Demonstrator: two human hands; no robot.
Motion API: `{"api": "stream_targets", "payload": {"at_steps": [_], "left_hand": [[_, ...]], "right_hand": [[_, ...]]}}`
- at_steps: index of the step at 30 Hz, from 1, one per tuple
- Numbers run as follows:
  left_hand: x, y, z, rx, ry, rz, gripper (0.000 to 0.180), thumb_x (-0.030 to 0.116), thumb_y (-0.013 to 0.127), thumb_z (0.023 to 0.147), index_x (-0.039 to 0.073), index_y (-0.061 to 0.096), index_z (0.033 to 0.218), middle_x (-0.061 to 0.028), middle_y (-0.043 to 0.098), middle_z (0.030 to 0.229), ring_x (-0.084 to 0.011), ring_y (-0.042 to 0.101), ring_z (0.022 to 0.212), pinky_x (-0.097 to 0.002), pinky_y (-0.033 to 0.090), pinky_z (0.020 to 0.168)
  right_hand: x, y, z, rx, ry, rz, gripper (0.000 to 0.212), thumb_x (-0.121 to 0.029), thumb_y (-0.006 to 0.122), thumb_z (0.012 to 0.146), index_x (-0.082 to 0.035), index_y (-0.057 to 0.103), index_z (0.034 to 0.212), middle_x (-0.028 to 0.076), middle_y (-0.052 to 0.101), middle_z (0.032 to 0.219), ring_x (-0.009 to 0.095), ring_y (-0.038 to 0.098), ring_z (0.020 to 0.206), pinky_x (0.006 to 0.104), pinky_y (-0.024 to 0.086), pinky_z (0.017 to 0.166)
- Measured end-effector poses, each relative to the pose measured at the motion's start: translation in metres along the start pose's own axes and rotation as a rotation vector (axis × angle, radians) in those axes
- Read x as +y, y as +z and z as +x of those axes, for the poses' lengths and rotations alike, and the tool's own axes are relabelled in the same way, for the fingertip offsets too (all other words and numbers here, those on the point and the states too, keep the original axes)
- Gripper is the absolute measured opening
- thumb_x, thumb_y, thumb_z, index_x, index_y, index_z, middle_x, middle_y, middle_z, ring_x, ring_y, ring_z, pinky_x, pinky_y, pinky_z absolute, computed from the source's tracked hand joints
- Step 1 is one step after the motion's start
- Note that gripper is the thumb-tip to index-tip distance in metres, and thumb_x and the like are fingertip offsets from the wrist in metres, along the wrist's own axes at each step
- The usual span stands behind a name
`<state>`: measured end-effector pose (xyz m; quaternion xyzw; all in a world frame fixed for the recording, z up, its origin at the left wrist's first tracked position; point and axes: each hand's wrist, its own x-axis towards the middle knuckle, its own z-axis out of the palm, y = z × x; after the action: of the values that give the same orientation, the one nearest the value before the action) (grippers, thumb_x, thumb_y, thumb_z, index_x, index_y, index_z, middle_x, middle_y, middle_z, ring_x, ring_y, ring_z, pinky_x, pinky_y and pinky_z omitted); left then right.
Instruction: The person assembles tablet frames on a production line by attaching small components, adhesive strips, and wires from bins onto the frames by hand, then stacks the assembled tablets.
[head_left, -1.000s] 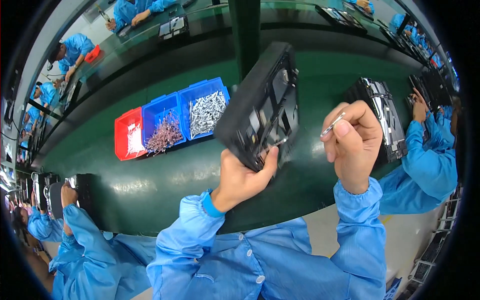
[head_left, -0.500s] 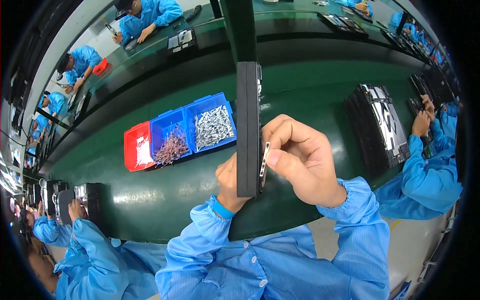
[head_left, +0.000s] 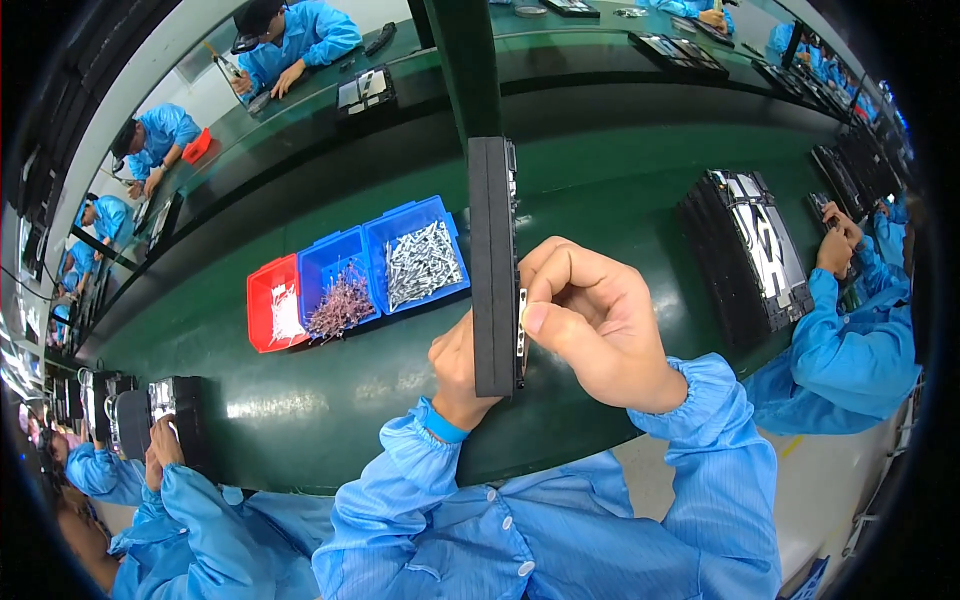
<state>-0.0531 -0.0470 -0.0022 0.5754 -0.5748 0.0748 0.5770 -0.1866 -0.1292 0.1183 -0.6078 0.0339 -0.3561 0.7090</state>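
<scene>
A flat black device casing (head_left: pixel 491 270) stands on edge over the green bench, one narrow side toward me. My left hand (head_left: pixel 457 365) grips it from the left near its lower end; most of those fingers are hidden behind it. Against the casing's right face lies a small silvery strip with dark holes (head_left: pixel 521 322). The thumb and bent forefinger of my right hand (head_left: pixel 600 320) pinch that strip there.
Left of the casing stand a blue bin of silvery pieces (head_left: pixel 462 240), a blue bin of reddish wired parts (head_left: pixel 310 262) and a red bin of white pieces (head_left: pixel 262 300). Stacked black casings (head_left: pixel 740 260) stand right. Co-workers' hands (head_left: pixel 835 240) work farther right. A green post (head_left: pixel 465 70) rises ahead.
My right hand has brought the strip left, and it now lies flatter along the casing's face. The casing sits slightly lower in view. At left, a co-worker's hands have moved.
</scene>
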Motion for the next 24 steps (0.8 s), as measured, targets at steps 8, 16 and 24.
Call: {"api": "stream_targets", "payload": {"at_steps": [8,16,24], "left_hand": [[0.002,-0.001,0.004,-0.005,0.049,0.033,0.036,0.004,0.074,0.072,-0.006,0.067,0.106,-0.0163,0.071,0.090,-0.0306,0.072,0.076,-0.0355,0.057,0.063],[0.016,-0.010,0.007,-0.090,-0.009,0.045,0.040,0.006,0.074,0.077,-0.008,0.066,0.113,-0.0177,0.073,0.098,-0.0310,0.074,0.082,-0.0348,0.059,0.066],[0.011,-0.010,0.003,-0.112,0.011,0.071,0.046,0.005,0.074,0.078,-0.012,0.062,0.119,-0.0192,0.072,0.102,-0.0295,0.074,0.081,-0.0335,0.058,0.065]], "right_hand": [[0.000,0.004,0.000,0.025,-0.011,-0.033,0.006,-0.003,0.061,0.088,0.000,0.056,0.085,0.006,0.052,0.094,0.009,0.048,0.081,0.0239,0.042,0.072],[0.001,-0.001,-0.002,0.005,-0.033,-0.021,0.004,0.003,0.063,0.086,0.003,0.059,0.085,0.008,0.055,0.094,0.011,0.054,0.084,0.0260,0.046,0.075],[-0.003,-0.003,-0.001,0.004,0.017,-0.019,0.005,0.005,0.062,0.083,0.004,0.058,0.080,0.009,0.055,0.091,0.011,0.054,0.082,0.0260,0.046,0.074]]}}
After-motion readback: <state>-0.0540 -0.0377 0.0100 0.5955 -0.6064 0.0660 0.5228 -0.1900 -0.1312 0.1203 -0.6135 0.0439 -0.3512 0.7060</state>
